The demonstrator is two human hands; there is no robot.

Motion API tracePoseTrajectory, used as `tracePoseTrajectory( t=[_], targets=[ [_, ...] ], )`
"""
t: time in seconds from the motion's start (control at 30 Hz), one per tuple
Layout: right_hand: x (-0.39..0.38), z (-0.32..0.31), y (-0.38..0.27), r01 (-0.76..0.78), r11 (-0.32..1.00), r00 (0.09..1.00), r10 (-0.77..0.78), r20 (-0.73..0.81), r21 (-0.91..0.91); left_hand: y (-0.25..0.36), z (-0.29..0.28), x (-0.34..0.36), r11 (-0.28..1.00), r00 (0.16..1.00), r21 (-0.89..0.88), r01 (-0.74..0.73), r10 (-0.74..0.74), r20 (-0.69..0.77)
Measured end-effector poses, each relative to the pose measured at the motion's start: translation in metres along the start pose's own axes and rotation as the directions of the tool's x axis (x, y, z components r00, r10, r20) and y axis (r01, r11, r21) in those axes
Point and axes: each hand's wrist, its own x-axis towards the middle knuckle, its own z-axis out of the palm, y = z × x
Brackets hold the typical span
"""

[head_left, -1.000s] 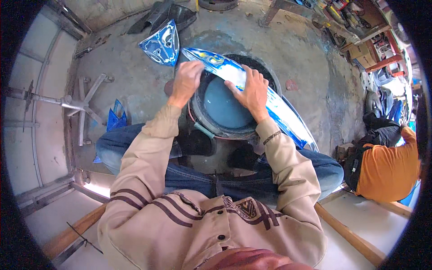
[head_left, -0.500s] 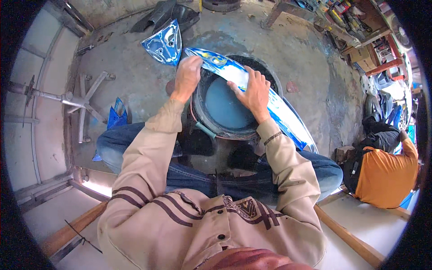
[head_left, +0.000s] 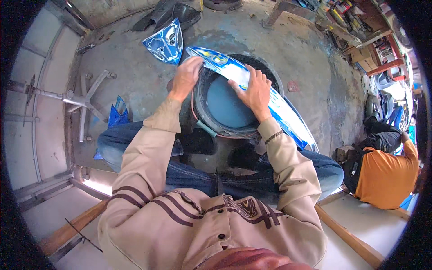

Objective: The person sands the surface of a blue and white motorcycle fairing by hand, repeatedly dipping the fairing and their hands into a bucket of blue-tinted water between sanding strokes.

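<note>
A long, narrow blue-and-white body panel (head_left: 288, 112) with yellow patches lies slantwise across a round black tub (head_left: 201, 101) of cloudy bluish water. My right hand (head_left: 254, 92) grips the panel near its middle, thumb on the near side and fingers over the top. At the panel's far left end, my left hand (head_left: 185, 77) is closed, its fingertips against the edge; whatever it may hold is hidden. Just beyond that hand, a triangular blue-and-white panel piece (head_left: 166, 42) rests on the floor.
A metal stand with spread legs (head_left: 85, 101) and a small blue piece (head_left: 118, 113) are at left. Black molded parts (head_left: 166, 15) lie at the back. A cluttered wooden shelf (head_left: 355, 27) stands at far right. Another person in an orange shirt (head_left: 387, 177) sits at right.
My left hand has shifted very slightly left and nearer along the panel's end. My right hand keeps its grip, and the panel stays nearly in place.
</note>
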Motion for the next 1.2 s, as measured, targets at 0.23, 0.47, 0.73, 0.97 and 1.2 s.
tracePoseTrajectory(
  t=[0.23,0.47,0.73,0.97,1.2],
  targets=[
    [-0.003,-0.001,0.000,0.009,1.000,1.000,-0.009,0.002,0.017,-0.011,-0.006,0.000,0.999,1.000,-0.028,-0.017,0.017,0.019],
    [-0.002,-0.001,0.004,0.003,1.000,1.000,-0.003,-0.002,0.005,-0.004,-0.001,0.002,0.988,0.988,-0.039,-0.149,0.150,0.024],
    [-0.003,0.000,0.005,0.017,1.000,1.000,-0.017,-0.018,-0.008,-0.005,-0.005,0.001,0.990,0.991,0.066,-0.125,0.122,0.047],
    [-0.006,-0.003,0.012,0.014,1.000,1.000,-0.015,-0.018,-0.025,0.007,0.003,-0.004,0.993,0.993,0.053,-0.110,0.106,0.059],
    [-0.005,-0.001,0.006,0.007,1.000,1.000,-0.007,0.000,-0.013,0.005,0.006,-0.015,0.988,0.984,0.015,-0.156,0.155,0.083]
  ],
)
